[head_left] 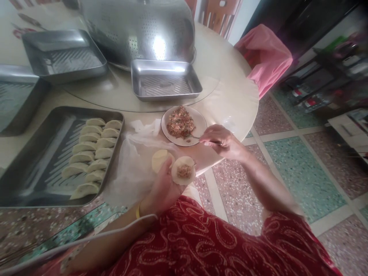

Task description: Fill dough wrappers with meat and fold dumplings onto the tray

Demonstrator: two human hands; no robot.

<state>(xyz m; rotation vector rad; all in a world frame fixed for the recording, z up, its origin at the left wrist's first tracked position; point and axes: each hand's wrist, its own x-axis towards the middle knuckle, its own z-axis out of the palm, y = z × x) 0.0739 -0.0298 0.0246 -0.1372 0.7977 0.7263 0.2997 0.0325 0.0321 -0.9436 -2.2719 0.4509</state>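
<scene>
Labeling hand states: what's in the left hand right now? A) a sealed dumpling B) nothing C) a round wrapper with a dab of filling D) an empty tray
C: the left hand holds an open round wrapper with a dab of filling in its middle, unfolded; the right hand holds a spoon at the filling plate.

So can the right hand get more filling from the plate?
Probably yes. The right hand sits at the plate rim, its spoon already touching the filling, with nothing between.
</scene>
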